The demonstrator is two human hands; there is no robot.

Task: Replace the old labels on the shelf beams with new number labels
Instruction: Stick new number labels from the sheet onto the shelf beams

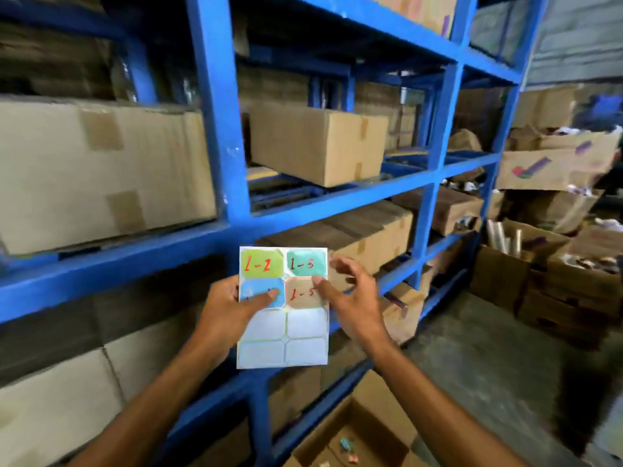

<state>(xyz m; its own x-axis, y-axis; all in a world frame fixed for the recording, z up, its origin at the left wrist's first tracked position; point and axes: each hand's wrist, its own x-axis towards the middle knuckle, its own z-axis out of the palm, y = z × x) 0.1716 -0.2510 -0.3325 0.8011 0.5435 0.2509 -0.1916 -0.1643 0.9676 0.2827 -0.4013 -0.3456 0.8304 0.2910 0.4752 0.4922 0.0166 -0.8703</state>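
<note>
Before blue shelf (219, 129) | label sheet (282, 332): 4 labels | 2 hands

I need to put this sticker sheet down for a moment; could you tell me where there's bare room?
The middle shelf has a gap right of the tilted box, before the upright. The concrete floor beside the rack is bare. The left bay is filled by a large carton.
</note>
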